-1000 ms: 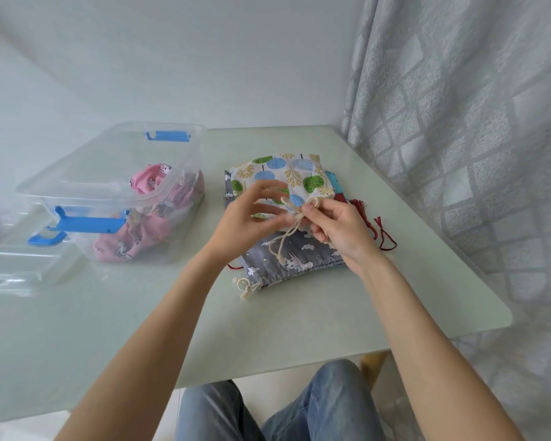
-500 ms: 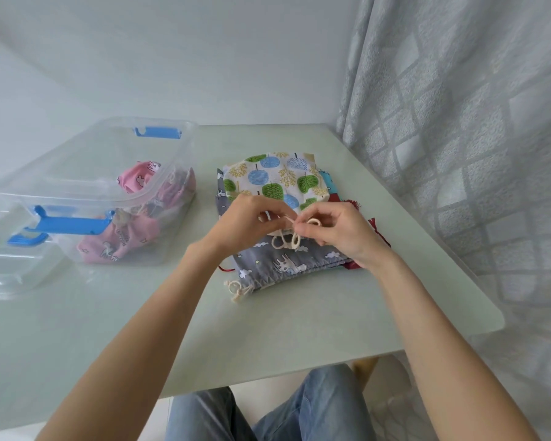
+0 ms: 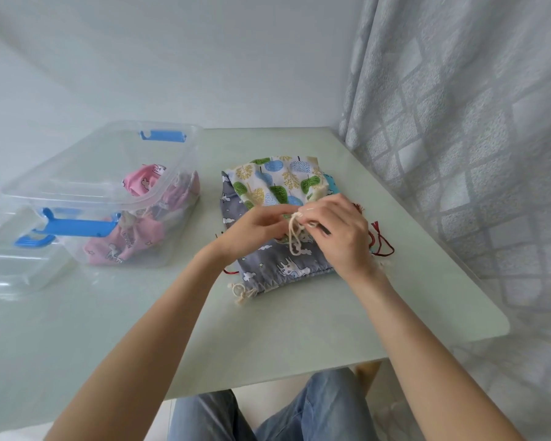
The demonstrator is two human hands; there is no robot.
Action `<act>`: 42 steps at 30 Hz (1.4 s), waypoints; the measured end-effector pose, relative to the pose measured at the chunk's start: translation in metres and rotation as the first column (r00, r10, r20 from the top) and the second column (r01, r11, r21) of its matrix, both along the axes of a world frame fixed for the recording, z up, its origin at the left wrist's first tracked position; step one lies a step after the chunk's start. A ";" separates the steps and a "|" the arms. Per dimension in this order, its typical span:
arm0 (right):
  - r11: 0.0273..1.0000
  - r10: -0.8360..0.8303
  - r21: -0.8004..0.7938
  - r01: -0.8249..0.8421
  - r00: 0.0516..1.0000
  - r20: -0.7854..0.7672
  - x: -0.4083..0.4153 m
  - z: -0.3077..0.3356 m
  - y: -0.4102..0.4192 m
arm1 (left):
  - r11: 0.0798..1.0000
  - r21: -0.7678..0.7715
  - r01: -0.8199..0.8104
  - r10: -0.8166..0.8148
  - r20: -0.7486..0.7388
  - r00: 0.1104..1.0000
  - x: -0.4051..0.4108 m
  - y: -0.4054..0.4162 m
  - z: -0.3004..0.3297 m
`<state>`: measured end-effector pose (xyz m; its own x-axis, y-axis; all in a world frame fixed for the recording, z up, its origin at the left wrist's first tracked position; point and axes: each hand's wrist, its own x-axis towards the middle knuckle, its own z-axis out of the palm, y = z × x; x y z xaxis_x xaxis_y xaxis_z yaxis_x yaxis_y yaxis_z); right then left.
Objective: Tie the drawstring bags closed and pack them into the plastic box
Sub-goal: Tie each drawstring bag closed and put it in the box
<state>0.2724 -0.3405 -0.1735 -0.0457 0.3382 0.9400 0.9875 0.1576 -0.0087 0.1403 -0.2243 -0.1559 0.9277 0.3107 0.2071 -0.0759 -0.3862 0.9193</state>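
Both hands, left hand (image 3: pixel 255 229) and right hand (image 3: pixel 334 230), are pinching the tree-print bag (image 3: pixel 277 183)'s cord (image 3: pixel 295 233) mid-tabletop; pink bags (image 3: pixel 134 240) are lying packed in the plastic box (image 3: pixel 77 192); other bags are waiting.

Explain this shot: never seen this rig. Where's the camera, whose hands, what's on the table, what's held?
No machine here: a person wears a camera on the head, looking down at their own hands. The left hand and right hand both pinch the cream drawstring of the tree-print bag, which lies on a grey bag on the table. To the left stands the clear plastic box with pink bags inside, its lid beside it.
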 end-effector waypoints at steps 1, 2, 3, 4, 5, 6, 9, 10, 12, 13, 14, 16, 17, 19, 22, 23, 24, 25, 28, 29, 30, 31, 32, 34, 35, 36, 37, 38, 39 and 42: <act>1.000 0.009 0.023 -0.008 1.000 -0.009 0.001 0.001 0.000 | 1.000 -0.008 0.012 -0.012 0.021 1.000 -0.001 -0.001 -0.001; 0.999 0.022 0.035 -0.022 1.000 -0.020 0.001 0.003 0.000 | 1.000 -0.009 0.001 -0.001 0.049 0.999 -0.001 0.000 -0.001; 0.999 0.034 0.035 -0.034 0.999 -0.025 0.002 0.004 0.000 | 1.000 -0.004 -0.014 0.014 0.076 0.997 -0.001 0.001 -0.002; 0.999 0.041 0.025 -0.040 0.999 -0.022 0.003 0.005 0.001 | 0.999 0.018 -0.034 0.032 0.083 0.996 -0.002 0.003 -0.001; 0.999 0.047 0.008 -0.046 0.999 -0.020 0.004 0.005 0.000 | 0.998 0.041 -0.051 0.048 0.080 0.996 -0.001 0.004 -0.001; 0.998 0.057 -0.010 -0.057 0.998 -0.028 0.004 0.004 0.000 | 0.996 0.067 -0.065 0.060 0.075 0.995 -0.001 0.005 -0.001; 0.995 0.082 -0.047 -0.085 0.995 -0.064 0.008 0.001 -0.003 | 0.979 0.133 -0.154 0.138 0.126 0.982 -0.001 0.007 0.001; 0.996 0.075 -0.047 -0.078 0.995 -0.060 0.010 0.000 -0.004 | 0.976 0.113 -0.188 0.170 0.150 0.974 -0.002 0.009 0.003; 0.998 0.047 -0.027 -0.049 0.998 -0.046 0.014 -0.001 -0.008 | 0.978 0.043 -0.202 0.193 0.155 0.969 -0.005 0.011 0.007; 0.999 0.031 -0.009 -0.031 0.999 -0.038 0.015 -0.001 -0.009 | 0.979 0.051 -0.197 0.189 0.141 0.972 -0.005 0.013 0.008; 1.000 0.018 0.009 -0.018 0.999 -0.032 0.016 0.000 -0.009 | 0.975 0.104 -0.196 0.183 0.127 0.975 -0.005 0.013 0.008; 0.999 0.015 0.039 -0.014 1.000 -0.021 0.014 0.000 -0.008 | 0.949 0.253 -0.186 0.159 0.124 0.980 -0.003 0.013 0.008; 0.999 0.021 0.050 -0.020 1.000 -0.015 0.012 0.001 -0.007 | 0.933 0.316 -0.173 0.137 0.132 0.982 -0.002 0.011 0.009; 0.997 0.042 0.060 -0.040 0.999 -0.019 0.010 0.002 -0.005 | 0.912 0.387 -0.134 0.088 0.134 0.987 0.002 0.008 0.010; 0.997 0.072 0.032 -0.070 0.997 -0.042 0.010 0.002 -0.007 | 0.862 0.485 -0.147 0.091 0.137 0.986 0.007 0.006 0.011; 0.996 0.090 0.000 -0.090 0.994 -0.069 0.011 0.001 -0.008 | 0.853 0.485 -0.192 0.128 0.161 0.979 0.008 0.005 0.011; 0.992 0.114 -0.036 -0.119 0.987 -0.115 0.012 0.000 -0.009 | 0.854 0.463 -0.238 0.167 0.189 0.968 0.007 0.005 0.012; 0.986 0.137 -0.066 -0.151 0.975 -0.175 0.013 -0.001 -0.011 | 0.859 0.437 -0.268 0.194 0.207 0.959 0.005 0.005 0.012; 0.970 0.162 -0.117 -0.214 0.923 -0.348 0.015 -0.004 -0.016 | 0.896 0.369 -0.248 0.193 0.181 0.964 -0.002 0.004 0.012; 0.964 0.167 -0.131 -0.234 0.906 -0.390 0.015 -0.005 -0.017 | 0.913 0.336 -0.230 0.185 0.159 0.970 -0.004 0.004 0.012; 0.957 0.170 -0.145 -0.253 0.889 -0.426 0.015 -0.005 -0.017 | 0.932 0.285 -0.222 0.190 0.137 0.972 -0.005 0.004 0.010; 0.950 0.172 -0.155 -0.270 0.872 -0.459 0.014 -0.006 -0.017 | 0.949 0.220 -0.224 0.203 0.114 0.972 -0.006 0.004 0.009; 0.947 0.173 -0.158 -0.280 0.857 -0.485 0.013 -0.008 -0.017 | 0.960 0.158 -0.232 0.219 0.095 0.971 -0.006 0.003 0.007; 0.948 0.159 -0.159 -0.274 0.845 -0.510 0.011 -0.011 -0.015 | 0.960 0.095 -0.264 0.257 0.078 0.963 -0.005 0.002 0.001; 0.950 0.145 -0.166 -0.264 0.846 -0.513 0.010 -0.013 -0.015 | 0.952 0.102 -0.289 0.282 0.077 0.956 -0.004 0.001 -0.001; 0.953 0.128 -0.174 -0.249 0.847 -0.515 0.009 -0.015 -0.015 | 0.935 0.142 -0.324 0.316 0.077 0.946 -0.004 0.001 -0.004; 0.956 0.107 -0.178 -0.232 0.844 -0.526 0.010 -0.017 -0.016 | 0.906 0.212 -0.366 0.357 0.080 0.931 -0.005 0.001 -0.007; 0.960 0.085 -0.178 -0.216 0.831 -0.550 0.010 -0.020 -0.018 | 0.866 0.292 -0.405 0.398 0.086 0.913 -0.006 0.002 -0.009; 0.963 0.063 -0.178 -0.202 0.812 -0.580 0.012 -0.023 -0.021 | 0.825 0.365 -0.431 0.428 0.093 0.899 -0.008 0.003 -0.011; 0.965 -0.002 -0.207 -0.160 0.788 -0.615 0.016 -0.031 -0.030 | 0.757 0.497 -0.423 0.442 0.086 0.893 -0.012 0.006 -0.015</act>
